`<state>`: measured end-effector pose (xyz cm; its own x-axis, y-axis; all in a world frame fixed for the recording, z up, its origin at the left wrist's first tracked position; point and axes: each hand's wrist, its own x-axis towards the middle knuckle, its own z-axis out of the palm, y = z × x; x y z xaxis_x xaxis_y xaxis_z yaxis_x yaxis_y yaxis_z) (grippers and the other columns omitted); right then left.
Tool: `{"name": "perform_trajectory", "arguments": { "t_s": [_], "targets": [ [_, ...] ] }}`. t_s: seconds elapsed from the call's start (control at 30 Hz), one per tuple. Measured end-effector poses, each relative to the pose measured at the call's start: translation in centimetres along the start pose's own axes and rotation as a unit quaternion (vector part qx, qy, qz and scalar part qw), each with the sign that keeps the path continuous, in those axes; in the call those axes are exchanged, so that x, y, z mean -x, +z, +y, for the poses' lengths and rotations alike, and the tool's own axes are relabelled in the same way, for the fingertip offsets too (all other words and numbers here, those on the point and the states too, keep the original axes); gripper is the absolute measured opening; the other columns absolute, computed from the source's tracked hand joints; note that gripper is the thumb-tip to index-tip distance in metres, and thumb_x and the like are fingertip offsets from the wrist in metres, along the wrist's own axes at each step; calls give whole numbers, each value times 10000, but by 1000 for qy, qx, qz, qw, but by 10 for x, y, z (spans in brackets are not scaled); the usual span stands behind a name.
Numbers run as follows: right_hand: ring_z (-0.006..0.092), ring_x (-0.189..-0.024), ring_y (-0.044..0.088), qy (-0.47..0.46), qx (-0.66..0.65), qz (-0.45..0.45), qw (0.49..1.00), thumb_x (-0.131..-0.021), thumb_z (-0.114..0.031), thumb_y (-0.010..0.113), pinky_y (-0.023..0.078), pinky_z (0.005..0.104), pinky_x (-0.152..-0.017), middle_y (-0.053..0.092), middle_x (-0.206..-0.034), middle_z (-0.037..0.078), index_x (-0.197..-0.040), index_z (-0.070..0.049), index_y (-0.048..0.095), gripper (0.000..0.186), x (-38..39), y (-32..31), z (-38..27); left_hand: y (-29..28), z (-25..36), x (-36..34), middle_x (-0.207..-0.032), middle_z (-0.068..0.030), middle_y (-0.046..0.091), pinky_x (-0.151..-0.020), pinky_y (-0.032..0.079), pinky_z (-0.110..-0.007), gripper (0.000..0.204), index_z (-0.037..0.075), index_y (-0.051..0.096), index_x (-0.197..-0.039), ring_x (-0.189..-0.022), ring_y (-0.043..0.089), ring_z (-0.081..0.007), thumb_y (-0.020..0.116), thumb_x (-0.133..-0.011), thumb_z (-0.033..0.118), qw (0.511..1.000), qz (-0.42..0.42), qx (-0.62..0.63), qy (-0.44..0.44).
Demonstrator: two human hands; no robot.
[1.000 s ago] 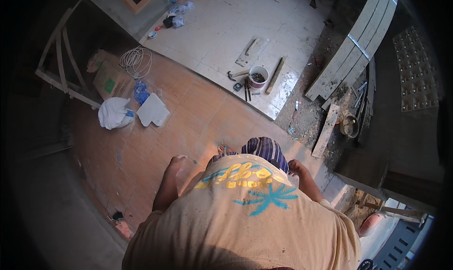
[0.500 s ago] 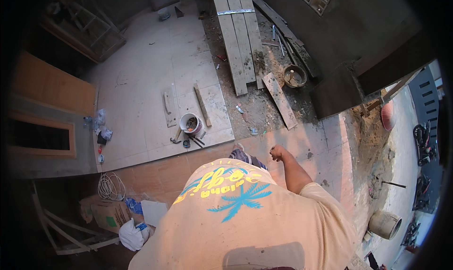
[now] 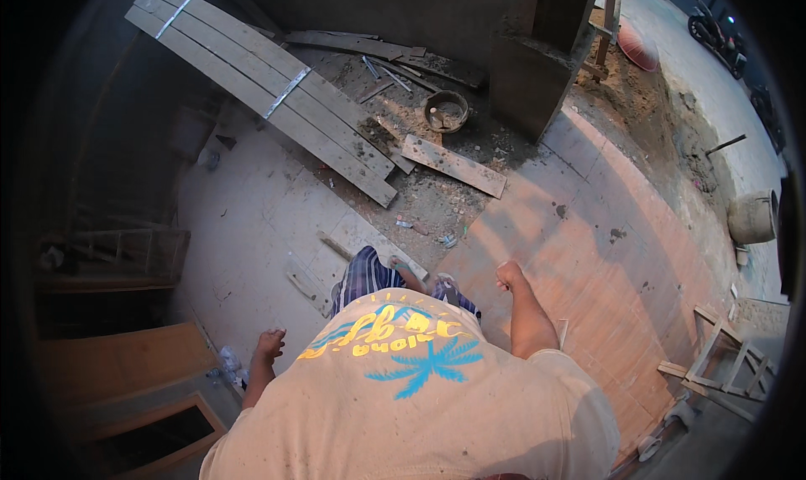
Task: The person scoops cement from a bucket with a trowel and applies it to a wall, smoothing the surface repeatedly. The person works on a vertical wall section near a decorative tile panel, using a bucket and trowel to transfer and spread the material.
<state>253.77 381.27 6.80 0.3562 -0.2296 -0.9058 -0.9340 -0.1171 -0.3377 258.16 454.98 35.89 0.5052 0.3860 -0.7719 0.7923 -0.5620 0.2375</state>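
My left hand [image 3: 270, 343] hangs out beside my body over the pale tiled floor, its fingers loosely bent and apart, with nothing seen in it. On the other side my right hand [image 3: 508, 275] is held above the orange tiles, curled into a loose fist with no object showing. Neither hand touches anything. A short wooden strip [image 3: 335, 245] and a plastering float [image 3: 300, 284] lie on the pale tiles ahead of my left hand. The nearest loose thing ahead of my right hand is a short plank [image 3: 454, 166].
Long strapped boards [image 3: 252, 81] lie across the far left. A round bucket [image 3: 446, 112] stands on rubble by a wall pillar [image 3: 533, 86]. The pale tiled platform ends in a raised edge [image 3: 393, 247]. At right are a wooden stand [image 3: 726, 358] and a drum-like container [image 3: 751, 217].
My view has swung to the right. My left hand has come into sight, and my left leg is raised forward over the platform edge. The white bucket of tools is no longer visible.
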Motion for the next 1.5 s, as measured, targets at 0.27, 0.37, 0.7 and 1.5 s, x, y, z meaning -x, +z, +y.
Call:
{"name": "perform_trajectory", "arguments": {
  "t_s": [0.27,0.37,0.7,1.5],
  "targets": [
    [284,-737,755,86,2,-30,996,-961,-112,565,595,441,-549,758,-947,165,-1088,6,708,224,39,58,102,53,209,-79,-1097,-128,746,-800,574,-423,523,55,705,-1355,-970,680,-245,701,-1005,445,949,-149,-231,154],
    [300,-630,722,128,-29,16,991,-951,-123,601,580,462,-513,749,-835,176,-960,19,731,193,44,61,127,75,267,-129,-1008,-117,750,-749,570,-400,519,48,725,-1327,-887,669,-211,712,-995,446,920,-197,-235,245],
    [257,-694,759,-266,107,172,942,-947,-129,596,600,416,-580,776,-898,163,-1057,10,761,242,87,20,38,87,371,-293,-1179,-130,770,-866,590,-398,440,75,728,-1308,-1011,736,-234,674,-1004,388,877,-285,-303,239],
    [263,-754,755,-95,-43,46,993,-917,-167,628,612,410,-663,766,-898,149,-969,-30,740,184,-31,-41,-249,3,695,-346,-1286,-149,725,-929,576,-452,544,64,658,-1377,-1118,713,-282,582,-1039,483,891,-266,-305,208]
  ]
}}
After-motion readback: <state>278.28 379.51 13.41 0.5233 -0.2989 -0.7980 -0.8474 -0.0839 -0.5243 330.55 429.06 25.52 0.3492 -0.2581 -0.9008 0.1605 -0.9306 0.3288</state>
